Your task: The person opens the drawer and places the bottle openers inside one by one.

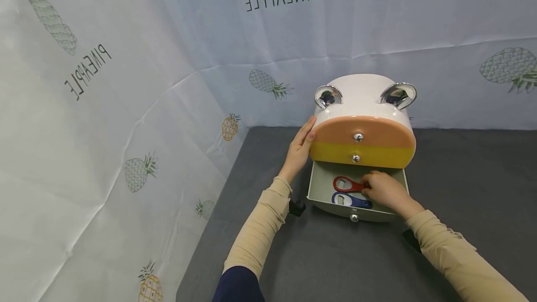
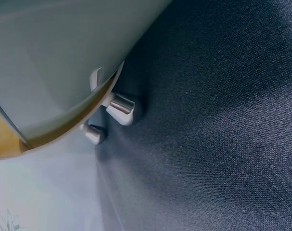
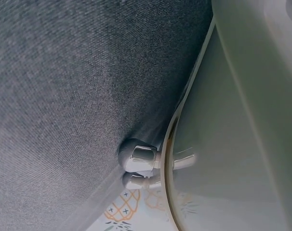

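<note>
A small rounded white cabinet [image 1: 361, 90] has an orange top drawer [image 1: 382, 129], a yellow middle drawer [image 1: 331, 153] and a pale green bottom drawer [image 1: 320, 181] pulled out. My left hand [image 1: 299, 150] rests along the cabinet's left side with its fingers extended. Inside the green drawer lie a red bottle opener [image 1: 344, 184] and, nearer its front, a blue bottle opener [image 1: 352, 200]. Reaching in from the right, my right hand [image 1: 387, 191] pinches the handle of the red one. The wrist views show mostly the drawer's outer walls, not the grip.
Two shiny silver ears [image 1: 328, 96] stick up from the cabinet. It stands on short silver feet [image 2: 121, 109] on a dark grey cloth-covered table [image 1: 327, 255]. Behind and to the left hangs a white curtain [image 1: 201, 27] printed with pineapples.
</note>
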Tool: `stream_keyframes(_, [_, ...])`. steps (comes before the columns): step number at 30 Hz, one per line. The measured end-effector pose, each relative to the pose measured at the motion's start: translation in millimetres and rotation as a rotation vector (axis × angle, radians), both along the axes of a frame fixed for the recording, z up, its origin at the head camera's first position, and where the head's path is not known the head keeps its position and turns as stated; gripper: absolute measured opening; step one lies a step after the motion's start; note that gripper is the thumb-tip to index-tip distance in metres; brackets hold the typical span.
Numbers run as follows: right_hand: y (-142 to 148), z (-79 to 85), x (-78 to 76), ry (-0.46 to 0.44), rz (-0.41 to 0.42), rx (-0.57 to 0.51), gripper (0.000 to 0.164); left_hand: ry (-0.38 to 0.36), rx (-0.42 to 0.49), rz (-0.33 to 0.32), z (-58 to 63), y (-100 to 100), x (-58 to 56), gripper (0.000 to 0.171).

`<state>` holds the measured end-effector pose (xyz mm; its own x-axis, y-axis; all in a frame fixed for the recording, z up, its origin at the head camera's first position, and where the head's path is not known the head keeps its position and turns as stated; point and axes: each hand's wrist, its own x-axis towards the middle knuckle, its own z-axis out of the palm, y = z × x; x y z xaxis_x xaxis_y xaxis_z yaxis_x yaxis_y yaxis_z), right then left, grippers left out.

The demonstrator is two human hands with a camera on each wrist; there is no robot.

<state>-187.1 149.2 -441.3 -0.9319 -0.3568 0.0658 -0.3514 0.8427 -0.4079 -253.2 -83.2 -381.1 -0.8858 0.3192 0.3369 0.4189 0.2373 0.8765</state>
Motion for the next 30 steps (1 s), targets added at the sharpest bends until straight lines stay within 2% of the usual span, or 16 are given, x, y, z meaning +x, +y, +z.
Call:
stream_keyframes(11, [1, 5.0, 2.5, 0.016, -0.001, -0.025, 0.019, 0.016, 0.003, 0.001, -0.5, 1, -0.6, 0.047])
stream_keyframes(20, [0, 20.3, 17.9, 0.061, 0.003, -0.108, 0.02, 0.025, 0.004, 0.008, -1.8, 1, -0.3, 0.046])
stream_keyframes(24, [-1, 26.0, 30.7, 0.174, 0.024, -0.14, 0.018, 0.029, 0.008, 0.006, -2.4, 1, -0.6, 0.046])
stream_keyframes(27, [-1, 25.2, 42.8, 0.33, 0.05, -0.183, 0.019, 0.03, 0.008, 0.004, -2.6, 0, -1.0, 0.046])
stream_keyframes(30, [-3, 21.1, 55.7, 0.517, 0.099, -0.274, 0.021, 0.03, 0.002, 0.003, -2.6, 0, -1.7, 0.047])
